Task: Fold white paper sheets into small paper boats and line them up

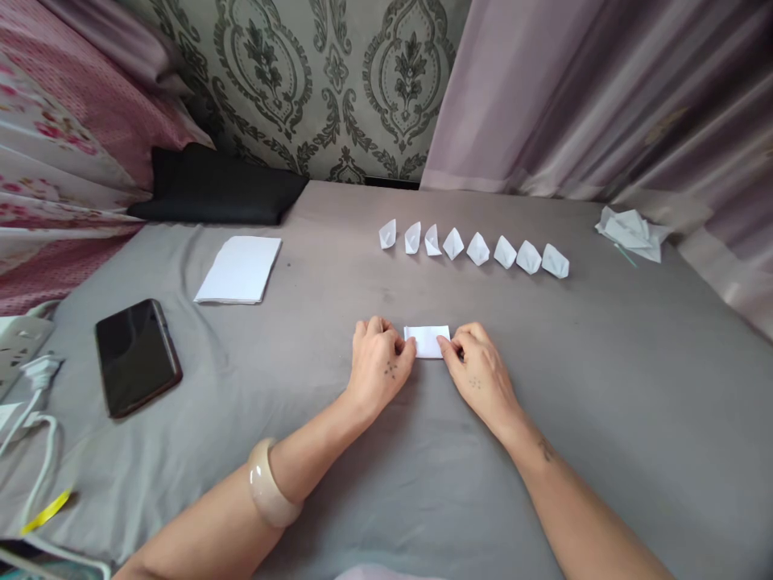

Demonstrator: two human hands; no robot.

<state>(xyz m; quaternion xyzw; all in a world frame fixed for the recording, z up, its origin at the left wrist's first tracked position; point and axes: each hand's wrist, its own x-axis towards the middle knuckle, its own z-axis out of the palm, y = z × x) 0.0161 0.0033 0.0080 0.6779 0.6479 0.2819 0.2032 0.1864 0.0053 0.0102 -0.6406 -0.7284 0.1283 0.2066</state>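
Note:
A small folded sheet of white paper (427,341) lies between my two hands, just above the grey cloth. My left hand (379,358) pinches its left end between thumb and curled fingers. At the right end, my right hand (480,370) grips it the same way, thumb on top. Beyond my hands, several folded white paper pieces (477,250) stand in a row across the cloth. To the left lies a stack of white paper sheets (240,270).
A dark phone (138,357) rests at the left, near a white power strip (24,346) with cables. Behind it is a folded black cloth (217,185). Crumpled white paper (631,232) sits at the far right by the purple curtain (543,97). The grey cloth (634,387) is slightly wrinkled.

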